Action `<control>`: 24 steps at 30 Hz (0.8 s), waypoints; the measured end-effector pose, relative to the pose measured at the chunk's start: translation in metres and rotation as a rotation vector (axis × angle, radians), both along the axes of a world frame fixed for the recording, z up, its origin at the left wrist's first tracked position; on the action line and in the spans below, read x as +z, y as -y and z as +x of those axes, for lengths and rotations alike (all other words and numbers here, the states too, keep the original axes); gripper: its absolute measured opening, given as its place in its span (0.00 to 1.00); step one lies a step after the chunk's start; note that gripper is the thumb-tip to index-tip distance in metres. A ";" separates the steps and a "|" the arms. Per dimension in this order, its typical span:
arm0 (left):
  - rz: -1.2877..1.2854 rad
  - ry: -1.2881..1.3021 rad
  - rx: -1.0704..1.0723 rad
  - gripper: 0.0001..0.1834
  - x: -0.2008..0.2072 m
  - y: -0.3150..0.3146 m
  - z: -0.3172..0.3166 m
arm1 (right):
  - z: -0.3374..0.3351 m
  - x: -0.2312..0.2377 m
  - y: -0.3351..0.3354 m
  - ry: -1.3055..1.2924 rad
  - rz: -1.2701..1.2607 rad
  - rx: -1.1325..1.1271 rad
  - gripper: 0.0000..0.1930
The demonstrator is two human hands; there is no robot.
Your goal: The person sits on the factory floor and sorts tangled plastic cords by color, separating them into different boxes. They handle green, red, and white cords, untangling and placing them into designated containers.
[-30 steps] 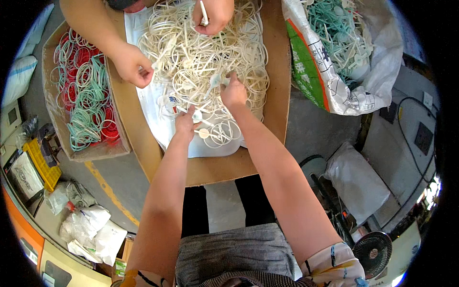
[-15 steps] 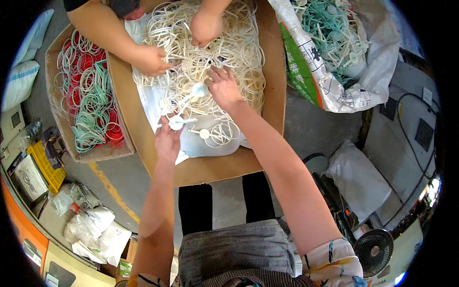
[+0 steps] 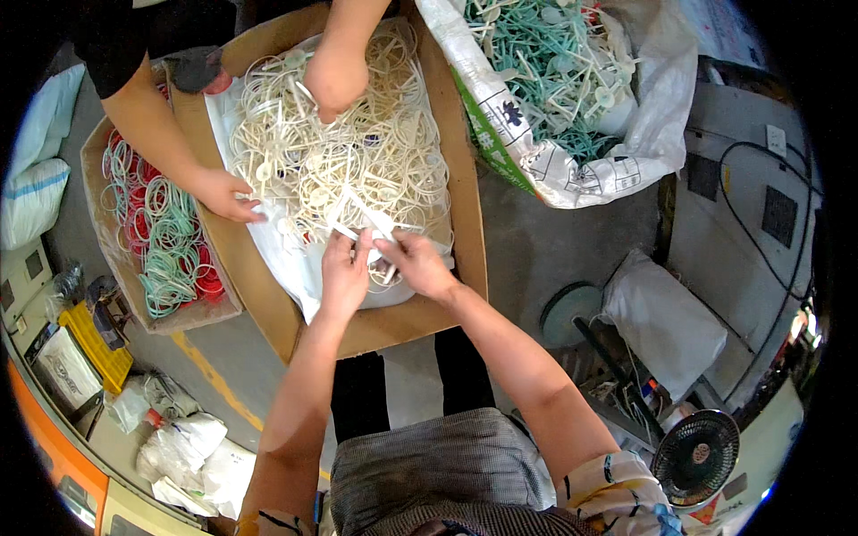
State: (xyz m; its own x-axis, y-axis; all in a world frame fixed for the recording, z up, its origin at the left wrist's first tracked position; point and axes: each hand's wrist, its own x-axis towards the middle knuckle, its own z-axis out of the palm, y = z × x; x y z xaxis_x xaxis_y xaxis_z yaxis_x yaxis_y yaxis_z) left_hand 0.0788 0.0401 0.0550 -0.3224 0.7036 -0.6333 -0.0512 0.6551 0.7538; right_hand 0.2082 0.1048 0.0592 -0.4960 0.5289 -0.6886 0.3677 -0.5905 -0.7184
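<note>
Close together over the near end of a cardboard box (image 3: pixel 393 338), my left hand (image 3: pixel 346 275) and my right hand (image 3: pixel 424 265) both have their fingers closed. My left hand pinches a white stick-like plastic piece (image 3: pixel 343 229). In my right fingers is another white plastic piece (image 3: pixel 379 220), blurred by motion; whether the two are joined I cannot tell. Beyond them lies a heap of cream-white plastic rings and sticks (image 3: pixel 357 152) on a white plastic liner (image 3: pixel 284 255). Another person's hand (image 3: pixel 338 82) reaches into the heap; that person's other hand (image 3: pixel 227 195) is at the liner's left edge.
On the left stands a box of green and red rings (image 3: pixel 170 241). A woven sack (image 3: pixel 585 183) with green and white plastic pieces is at the far right. A black fan (image 3: pixel 702 456) and a white bag (image 3: pixel 666 322) are at the right, a yellow crate (image 3: pixel 94 348) at the left.
My right hand has left the heap and come back beside my left, both now at the white pieces. The other person's left-side hand has drawn away to the liner's edge. The view has shifted.
</note>
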 end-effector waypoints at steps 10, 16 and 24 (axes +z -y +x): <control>-0.196 -0.833 -0.911 0.12 -0.164 0.134 -0.032 | 0.113 0.088 -0.152 0.248 0.606 -0.548 0.13; -0.189 -0.598 -0.908 0.05 -0.161 0.123 -0.049 | 0.192 0.060 -0.257 0.682 0.876 -0.357 0.17; -0.434 0.356 0.172 0.06 -0.056 0.090 -0.067 | 0.048 0.003 -0.108 0.311 0.897 -0.193 0.09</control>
State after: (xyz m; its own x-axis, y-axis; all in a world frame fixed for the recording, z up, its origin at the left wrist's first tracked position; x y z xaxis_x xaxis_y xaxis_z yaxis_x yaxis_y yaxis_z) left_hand 0.0120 -0.0501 -0.0007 -0.1235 0.3116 -0.9421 -0.3855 0.8598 0.3349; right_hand 0.2561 0.2127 0.0625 -0.2096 0.9749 -0.0755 0.5718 0.0595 -0.8183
